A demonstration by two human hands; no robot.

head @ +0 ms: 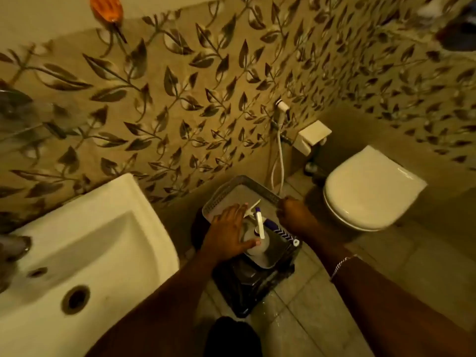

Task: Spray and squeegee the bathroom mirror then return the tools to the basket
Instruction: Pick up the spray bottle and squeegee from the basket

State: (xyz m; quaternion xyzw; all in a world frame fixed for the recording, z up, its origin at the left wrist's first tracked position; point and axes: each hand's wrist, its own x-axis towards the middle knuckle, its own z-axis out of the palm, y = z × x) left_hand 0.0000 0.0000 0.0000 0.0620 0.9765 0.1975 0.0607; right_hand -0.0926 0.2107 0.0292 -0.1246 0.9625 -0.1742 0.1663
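Note:
A grey perforated basket (239, 180) stands on a dark stool or bin between the sink and the toilet. Inside it stands a white spray bottle (255, 249) with a white and purple trigger head (258, 217). My left hand (229, 234) wraps around the bottle's side, thumb at its front. A purple and white squeegee handle (282, 231) lies in the basket to the bottle's right. My right hand (296, 216) rests at the basket's right rim, fingers curled; I cannot see what they hold. The mirror is out of view.
A white sink (85, 253) fills the lower left, with a tap (15, 247) at its left edge. A closed white toilet (371, 189) is at right. A bidet sprayer with its hose (279, 150) hangs on the leaf-patterned wall. Tiled floor (322, 305) lies below.

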